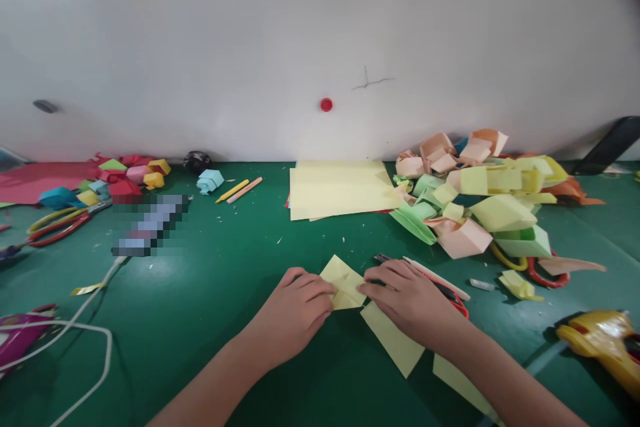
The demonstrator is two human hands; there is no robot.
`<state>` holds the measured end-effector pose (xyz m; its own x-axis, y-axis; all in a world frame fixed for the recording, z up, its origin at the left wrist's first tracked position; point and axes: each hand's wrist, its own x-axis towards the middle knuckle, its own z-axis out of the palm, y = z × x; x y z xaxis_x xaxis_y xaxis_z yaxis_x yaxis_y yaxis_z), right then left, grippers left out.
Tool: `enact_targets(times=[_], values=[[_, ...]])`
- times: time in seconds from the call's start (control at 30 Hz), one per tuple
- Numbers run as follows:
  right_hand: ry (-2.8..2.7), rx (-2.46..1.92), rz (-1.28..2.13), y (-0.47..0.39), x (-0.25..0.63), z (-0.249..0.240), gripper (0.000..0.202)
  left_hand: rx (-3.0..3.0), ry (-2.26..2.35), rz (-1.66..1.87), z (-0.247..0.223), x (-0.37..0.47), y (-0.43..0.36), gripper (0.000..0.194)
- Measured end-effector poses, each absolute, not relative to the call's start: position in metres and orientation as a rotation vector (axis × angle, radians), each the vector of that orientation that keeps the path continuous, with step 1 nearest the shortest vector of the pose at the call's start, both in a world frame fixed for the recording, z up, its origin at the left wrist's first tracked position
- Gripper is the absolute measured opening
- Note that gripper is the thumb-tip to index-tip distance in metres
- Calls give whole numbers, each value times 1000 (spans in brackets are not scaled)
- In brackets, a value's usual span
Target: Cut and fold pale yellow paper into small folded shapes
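A small piece of pale yellow paper [344,283] with fold lines lies between my two hands on the green tabletop. My left hand [306,303] has its fingers closed on the paper's left corner. On the opposite side, my right hand [400,288] pinches the right corner. Under my right hand and wrist lies another yellow paper piece [393,340], partly covered. A further yellow strip [463,383] shows below my right forearm. Beside my right hand are a white stick-like tool [440,279] and a red-and-black tool, mostly hidden by the hand.
Yellow sheets [345,193] are stacked against the white partition [250,67]. At right lie a heap of folded paper shapes [475,193] and a yellow glue gun [603,343]. Leftward are scissors [60,223], a phone [150,225] with a white cable [107,347], and two pens [240,191].
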<state>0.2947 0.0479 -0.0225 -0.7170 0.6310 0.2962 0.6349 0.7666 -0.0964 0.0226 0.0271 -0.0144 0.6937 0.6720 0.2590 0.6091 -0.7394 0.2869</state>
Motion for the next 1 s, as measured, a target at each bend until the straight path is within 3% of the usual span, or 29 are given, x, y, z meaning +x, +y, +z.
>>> enact_targets(times=[0.67, 0.83, 1.0], values=[[-2580, -884, 365, 38, 281, -20, 20, 2727, 953, 504, -13, 37, 13, 21], [-2472, -1142, 488, 37, 279, -26, 38, 2705, 952, 484, -13, 35, 12, 22], [-2420, -1278, 567, 37, 275, -25, 41, 2678, 957, 484, -14, 34, 12, 23]])
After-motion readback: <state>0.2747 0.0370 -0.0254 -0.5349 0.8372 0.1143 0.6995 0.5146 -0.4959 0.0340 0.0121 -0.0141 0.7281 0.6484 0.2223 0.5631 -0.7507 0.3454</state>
